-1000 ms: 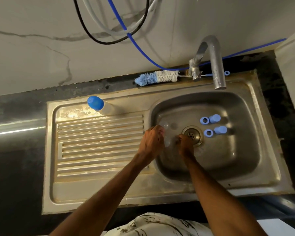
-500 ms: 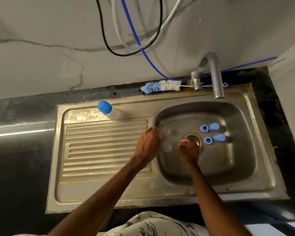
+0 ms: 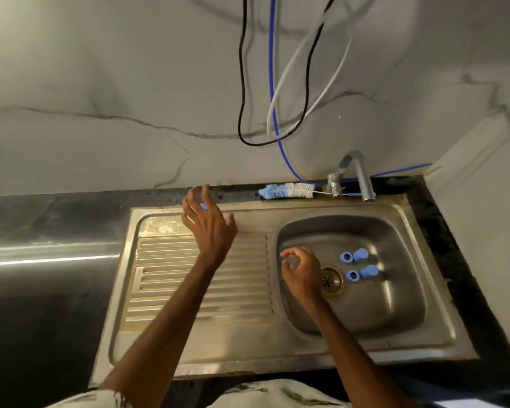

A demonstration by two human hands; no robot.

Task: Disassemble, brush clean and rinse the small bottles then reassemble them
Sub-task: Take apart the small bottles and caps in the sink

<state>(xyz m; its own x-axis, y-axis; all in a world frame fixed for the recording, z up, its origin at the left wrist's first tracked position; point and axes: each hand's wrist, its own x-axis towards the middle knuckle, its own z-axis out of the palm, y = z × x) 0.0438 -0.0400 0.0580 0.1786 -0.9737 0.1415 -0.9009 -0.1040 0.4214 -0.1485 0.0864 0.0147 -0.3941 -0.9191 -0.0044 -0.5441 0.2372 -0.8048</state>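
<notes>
My left hand [image 3: 208, 228] hovers open with spread fingers over the back of the drainboard [image 3: 171, 278]. It covers the capped bottle; only a sliver of its blue cap [image 3: 205, 206] shows between the fingers. My right hand [image 3: 301, 273] is down in the sink basin [image 3: 395, 301], left of the drain [image 3: 331, 280]. Its thumb and fingers curl round a small clear bottle [image 3: 290, 261] that is faint against the steel. Two blue collar rings [image 3: 346, 256] [image 3: 352, 275] and two blue caps [image 3: 360, 255] [image 3: 369, 271] lie in the basin right of the drain.
A blue-and-white bottle brush [image 3: 287, 190] lies on the back ledge beside the tap [image 3: 358, 175], whose spout hangs over the basin's far edge. Black, white and blue hoses [image 3: 273, 113] dangle down the marble wall. Dark countertop [image 3: 42, 290] borders the sink on the left.
My left hand has left the basin and risen up and left over the capped bottle, fingers spread. My right hand stays by the drain. The view has tilted upward.
</notes>
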